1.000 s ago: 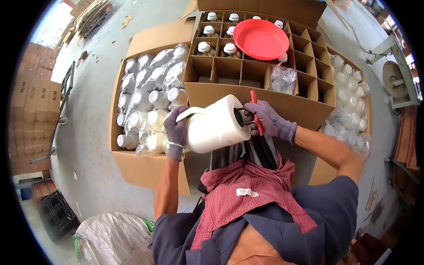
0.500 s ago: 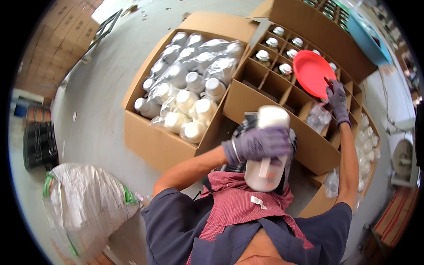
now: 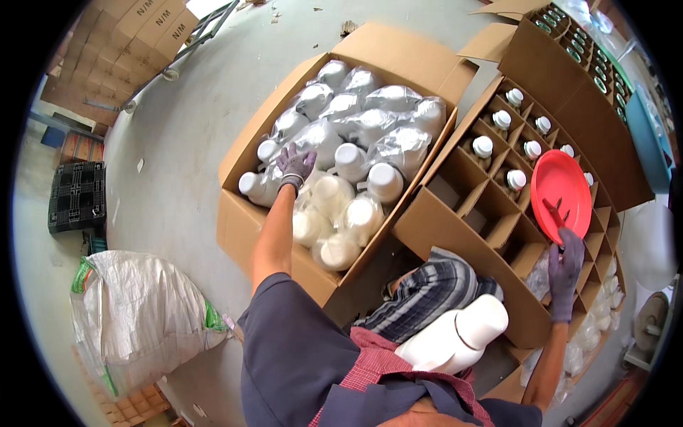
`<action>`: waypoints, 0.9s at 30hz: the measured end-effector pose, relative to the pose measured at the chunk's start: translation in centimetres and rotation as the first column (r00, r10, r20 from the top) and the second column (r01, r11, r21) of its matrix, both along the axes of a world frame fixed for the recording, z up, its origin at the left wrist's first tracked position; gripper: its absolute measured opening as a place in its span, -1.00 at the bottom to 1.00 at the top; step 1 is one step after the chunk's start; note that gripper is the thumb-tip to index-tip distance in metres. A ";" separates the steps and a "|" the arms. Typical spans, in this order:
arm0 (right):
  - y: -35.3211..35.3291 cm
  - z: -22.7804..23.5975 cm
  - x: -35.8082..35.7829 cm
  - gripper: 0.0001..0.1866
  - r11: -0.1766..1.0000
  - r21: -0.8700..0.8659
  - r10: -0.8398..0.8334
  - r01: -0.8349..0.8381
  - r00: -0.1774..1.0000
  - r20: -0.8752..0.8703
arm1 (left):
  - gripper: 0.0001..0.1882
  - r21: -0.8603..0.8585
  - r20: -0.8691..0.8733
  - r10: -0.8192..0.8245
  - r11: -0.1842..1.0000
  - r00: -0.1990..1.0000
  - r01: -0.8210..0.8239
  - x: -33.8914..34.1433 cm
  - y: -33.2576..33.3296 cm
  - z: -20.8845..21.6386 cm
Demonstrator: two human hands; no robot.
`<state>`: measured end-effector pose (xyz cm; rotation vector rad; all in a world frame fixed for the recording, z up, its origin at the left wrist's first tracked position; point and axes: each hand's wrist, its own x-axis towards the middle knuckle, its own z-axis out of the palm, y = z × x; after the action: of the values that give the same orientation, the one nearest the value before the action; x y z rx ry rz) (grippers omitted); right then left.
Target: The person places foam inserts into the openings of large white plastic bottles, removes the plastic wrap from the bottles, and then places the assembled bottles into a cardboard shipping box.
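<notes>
While the left hand (image 3: 297, 166) spreads its fingers loosely over the open carton (image 3: 245, 231), the nearest silvery bagged bottle (image 3: 319, 140) inside lies just off at one o'clock, long axis hard to read, well apart from the right hand (image 3: 566, 267) toward four o'clock, which grips a red two-pronged tool (image 3: 553, 213)

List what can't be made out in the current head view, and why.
In the head view:
Whether the right hand grips the two-pronged red tool: the hand's back covers the contact.
Lower parts of the white-capped bottles: behind cardboard dividers.
Contents of the white woven sack: hidden by its sides.
Contents of the blue basin: too small.
</notes>
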<state>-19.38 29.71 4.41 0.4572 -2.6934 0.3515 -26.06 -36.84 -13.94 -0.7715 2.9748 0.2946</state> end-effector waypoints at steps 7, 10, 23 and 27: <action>-2.7 1.6 1.8 -0.62 0.996 0.066 0.060 -0.059 0.998 -0.010 | -0.64 0.152 -0.402 -0.097 0.974 0.910 0.171 -3.5 -0.1 0.5; -5.7 1.8 1.0 -0.58 0.971 -0.216 0.132 -0.105 0.984 0.115 | -0.70 0.537 -0.712 -0.060 0.596 0.700 0.597 -2.0 10.3 7.6; -12.2 4.1 -6.7 -0.83 -0.303 -0.709 0.760 0.637 0.610 0.223 | -0.33 0.601 -0.799 -0.235 -0.269 0.553 0.753 4.2 19.9 19.7; -6.1 2.5 -8.2 -0.70 -0.401 -0.664 0.828 0.631 0.559 0.031 | -0.07 0.554 -0.724 -0.493 0.002 0.483 0.832 6.3 26.2 18.6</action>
<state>-27.57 23.60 6.92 -0.0531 -0.9969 3.5059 -19.78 -10.65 4.69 0.9868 2.2683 1.8175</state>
